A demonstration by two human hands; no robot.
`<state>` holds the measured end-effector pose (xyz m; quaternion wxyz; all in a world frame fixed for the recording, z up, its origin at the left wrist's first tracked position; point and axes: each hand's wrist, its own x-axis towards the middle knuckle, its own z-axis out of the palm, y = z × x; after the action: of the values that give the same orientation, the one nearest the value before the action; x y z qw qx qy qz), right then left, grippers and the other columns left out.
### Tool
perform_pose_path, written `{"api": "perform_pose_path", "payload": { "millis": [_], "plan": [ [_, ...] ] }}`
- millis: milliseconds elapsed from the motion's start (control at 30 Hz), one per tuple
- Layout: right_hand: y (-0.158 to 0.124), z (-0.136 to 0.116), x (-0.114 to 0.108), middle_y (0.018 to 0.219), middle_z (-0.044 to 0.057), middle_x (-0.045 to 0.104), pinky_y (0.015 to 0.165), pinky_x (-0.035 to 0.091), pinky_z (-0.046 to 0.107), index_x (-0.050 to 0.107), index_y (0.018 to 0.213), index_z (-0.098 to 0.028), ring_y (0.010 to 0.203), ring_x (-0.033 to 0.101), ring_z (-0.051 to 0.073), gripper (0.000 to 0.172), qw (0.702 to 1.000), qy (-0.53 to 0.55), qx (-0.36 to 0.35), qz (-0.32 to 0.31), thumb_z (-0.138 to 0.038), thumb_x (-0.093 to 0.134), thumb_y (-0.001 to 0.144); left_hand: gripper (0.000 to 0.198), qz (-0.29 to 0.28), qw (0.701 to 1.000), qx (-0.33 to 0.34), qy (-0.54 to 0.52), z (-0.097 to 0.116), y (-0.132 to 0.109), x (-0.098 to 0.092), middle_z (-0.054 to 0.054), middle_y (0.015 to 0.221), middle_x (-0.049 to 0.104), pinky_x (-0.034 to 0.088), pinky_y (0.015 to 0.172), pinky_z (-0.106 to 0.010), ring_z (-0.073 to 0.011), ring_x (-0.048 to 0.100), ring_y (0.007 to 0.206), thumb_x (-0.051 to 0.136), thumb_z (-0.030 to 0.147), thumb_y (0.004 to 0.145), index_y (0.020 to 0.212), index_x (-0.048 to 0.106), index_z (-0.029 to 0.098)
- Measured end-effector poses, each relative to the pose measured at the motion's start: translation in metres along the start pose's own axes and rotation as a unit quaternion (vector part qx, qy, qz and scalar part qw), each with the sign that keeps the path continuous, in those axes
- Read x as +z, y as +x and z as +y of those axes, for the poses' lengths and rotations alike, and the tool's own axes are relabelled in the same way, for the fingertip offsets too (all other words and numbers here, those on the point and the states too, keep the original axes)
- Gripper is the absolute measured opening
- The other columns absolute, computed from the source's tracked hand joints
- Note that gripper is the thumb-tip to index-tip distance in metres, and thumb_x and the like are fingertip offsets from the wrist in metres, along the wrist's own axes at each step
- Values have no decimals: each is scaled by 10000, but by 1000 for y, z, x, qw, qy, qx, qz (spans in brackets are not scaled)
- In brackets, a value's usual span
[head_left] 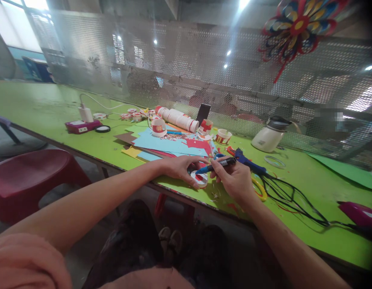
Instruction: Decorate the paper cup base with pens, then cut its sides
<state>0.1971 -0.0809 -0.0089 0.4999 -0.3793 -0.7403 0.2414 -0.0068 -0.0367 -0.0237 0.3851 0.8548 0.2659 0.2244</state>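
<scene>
My left hand (180, 167) steadies a small round paper cup base (202, 184) at the table's front edge, thumb and fingers around its side. The base has a whitish rim and a red patch in the middle. In my right hand (236, 180) is a marker (219, 164) with a blue front part and a black barrel. Its blue end points down at the top of the cup base; whether it touches, I cannot tell. Just beyond my right hand lies a blue hot glue gun (247, 160). A yellow ring-shaped handle (259, 190) shows beside my right wrist.
Coloured paper sheets (157, 144), cut cups (223, 137) and a long stack of paper cups (180, 118) lie beyond my hands. A phone (203, 112) leans behind them. To the right are a white jug (270, 134) and black cables (290, 196). A red stool (32, 176) stands left.
</scene>
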Motion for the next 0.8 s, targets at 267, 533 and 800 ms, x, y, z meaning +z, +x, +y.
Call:
{"api": "perform_pose_path", "payload": {
  "millis": [267,533,800],
  "plan": [
    [1,0,0,523,6,621,424,425,229,617,748,-152,409,533,111,341,1000,-19,5,-5,-484,630,827,826,2,1000,15,2,0,0,0,-1,936,565,430,793,-266,-145,520,858,830,362,632,1360,459,240],
    [-1,3,0,528,6,625,418,421,242,603,810,-155,410,534,123,361,1000,-5,13,-22,-513,641,811,808,8,1000,1,15,3,0,0,1,901,565,427,769,-259,-146,531,838,833,339,628,1343,475,227],
    [1,-4,-4,500,3,630,400,427,233,626,730,-163,386,524,117,346,997,19,28,66,-497,640,822,855,7,1000,-20,8,2,-1,1,-23,1006,597,434,823,-281,-178,553,927,835,394,610,1351,450,209]
  ]
}}
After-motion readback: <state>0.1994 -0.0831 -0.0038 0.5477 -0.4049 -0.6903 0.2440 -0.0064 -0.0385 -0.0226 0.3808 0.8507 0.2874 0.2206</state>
